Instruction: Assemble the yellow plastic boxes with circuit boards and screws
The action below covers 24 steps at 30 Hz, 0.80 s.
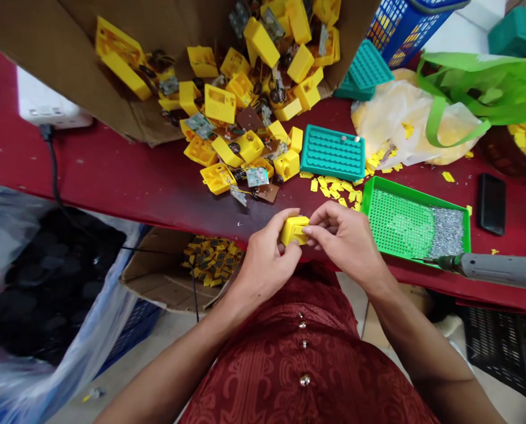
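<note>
yellow casing (291, 226) | boxy | near front edge of red table (152, 182) | small yellow tab (300, 231) apparently against its face

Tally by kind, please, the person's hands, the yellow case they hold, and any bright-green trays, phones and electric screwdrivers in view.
Left hand and right hand: 2
Held yellow case: 1
Bright-green tray: 1
Black phone: 1
Electric screwdriver: 1
Total: 6

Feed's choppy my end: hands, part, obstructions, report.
Left grip holding yellow casing. Right grip at its side. Nothing seen blocking; electric screwdriver right of both.
</note>
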Each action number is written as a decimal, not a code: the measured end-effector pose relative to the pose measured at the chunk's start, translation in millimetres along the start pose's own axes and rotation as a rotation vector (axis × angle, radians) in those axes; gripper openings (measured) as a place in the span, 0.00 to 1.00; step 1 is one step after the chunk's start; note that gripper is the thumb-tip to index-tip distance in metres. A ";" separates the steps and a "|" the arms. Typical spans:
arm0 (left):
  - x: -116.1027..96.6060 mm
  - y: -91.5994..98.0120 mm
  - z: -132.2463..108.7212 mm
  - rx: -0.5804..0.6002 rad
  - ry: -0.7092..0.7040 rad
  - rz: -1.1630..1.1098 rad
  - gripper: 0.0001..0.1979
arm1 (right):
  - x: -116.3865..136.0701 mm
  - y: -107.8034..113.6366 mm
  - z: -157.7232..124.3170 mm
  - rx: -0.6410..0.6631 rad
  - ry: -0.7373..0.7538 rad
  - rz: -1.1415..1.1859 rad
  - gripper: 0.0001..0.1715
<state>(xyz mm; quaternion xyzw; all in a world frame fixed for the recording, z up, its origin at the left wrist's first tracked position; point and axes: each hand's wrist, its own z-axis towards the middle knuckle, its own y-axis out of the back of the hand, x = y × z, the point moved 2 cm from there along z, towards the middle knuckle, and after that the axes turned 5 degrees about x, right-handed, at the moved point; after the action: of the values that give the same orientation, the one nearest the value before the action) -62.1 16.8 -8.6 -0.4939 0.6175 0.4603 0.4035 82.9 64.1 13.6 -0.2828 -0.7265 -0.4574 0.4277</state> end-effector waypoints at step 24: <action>5.8 0.2 -2.5 0.132 0.024 -0.204 0.18 | -6.9 3.0 -11.7 0.071 -0.034 -0.054 0.10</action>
<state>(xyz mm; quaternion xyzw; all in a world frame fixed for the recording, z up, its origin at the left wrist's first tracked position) -63.5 13.0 -13.5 -0.5319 0.5980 0.3693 0.4724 92.8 54.6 11.2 -0.2557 -0.7568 -0.4380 0.4123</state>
